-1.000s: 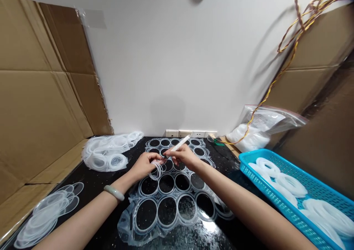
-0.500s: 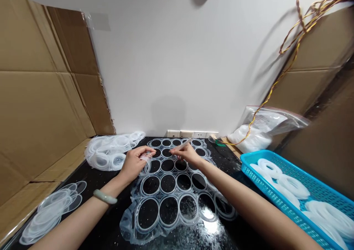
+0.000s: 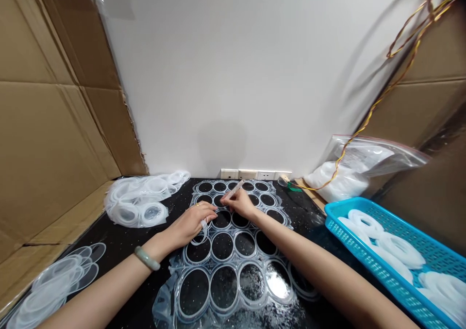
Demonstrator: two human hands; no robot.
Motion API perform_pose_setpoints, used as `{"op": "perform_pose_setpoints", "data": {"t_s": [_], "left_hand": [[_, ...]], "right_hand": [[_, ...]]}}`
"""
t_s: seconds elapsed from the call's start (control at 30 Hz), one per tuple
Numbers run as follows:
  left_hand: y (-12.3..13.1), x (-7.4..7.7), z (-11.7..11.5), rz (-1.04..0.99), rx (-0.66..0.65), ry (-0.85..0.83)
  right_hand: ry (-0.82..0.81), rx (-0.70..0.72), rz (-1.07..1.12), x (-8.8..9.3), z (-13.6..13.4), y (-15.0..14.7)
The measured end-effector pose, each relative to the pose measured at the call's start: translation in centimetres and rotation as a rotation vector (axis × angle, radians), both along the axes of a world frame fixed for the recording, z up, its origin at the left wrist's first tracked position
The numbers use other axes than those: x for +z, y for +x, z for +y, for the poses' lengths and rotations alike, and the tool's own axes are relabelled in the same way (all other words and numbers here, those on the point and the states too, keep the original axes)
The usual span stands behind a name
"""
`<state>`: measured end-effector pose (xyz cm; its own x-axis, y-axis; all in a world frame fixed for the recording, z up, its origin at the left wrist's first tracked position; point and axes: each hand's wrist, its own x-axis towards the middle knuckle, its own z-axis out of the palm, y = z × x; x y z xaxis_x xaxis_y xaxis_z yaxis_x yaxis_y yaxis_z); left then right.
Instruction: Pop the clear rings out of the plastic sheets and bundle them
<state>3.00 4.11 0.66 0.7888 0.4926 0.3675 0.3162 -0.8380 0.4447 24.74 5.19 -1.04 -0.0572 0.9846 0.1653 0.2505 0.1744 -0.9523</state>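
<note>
A translucent plastic sheet (image 3: 211, 257) with rows of round ring outlines lies on the black speckled tabletop. My right hand (image 3: 243, 205) pinches a slim, pale pen-like tool (image 3: 234, 190) over the sheet's far rows, its lower tip hidden by the fingers. Reaching in from the left, my left hand (image 3: 192, 223) lies low over the sheet's left side, its fingertips close to the right hand. A few thin translucent rings (image 3: 205, 234) hang from its curled fingers.
Clear discs (image 3: 60, 283) are piled at the near left; a heap of ring-marked sheet scraps (image 3: 136, 200) sits behind. At right stand a blue basket (image 3: 378, 224) of white rings and a zip bag (image 3: 340, 178). Cardboard panels, a wall and sockets (image 3: 247, 174) enclose the tabletop.
My left hand has moved right and come down toward the sheet, carrying the rings. My right hand with the tool has shifted slightly left. The camera view has tilted a little.
</note>
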Motion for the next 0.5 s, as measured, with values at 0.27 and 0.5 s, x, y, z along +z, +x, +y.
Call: {"op": "perform_pose_setpoints", "data": {"t_s": [0.27,0.5], "left_hand": [[0.54,-0.98,0.46,0.000,-0.016,-0.011],[0.59,-1.10,0.47,0.012,-0.014,-0.006]], "right_hand": [[-0.002,0.008,0.013,-0.54,0.37,0.09],[0.019,0.026,-0.011,-0.66,0.30,0.07]]}}
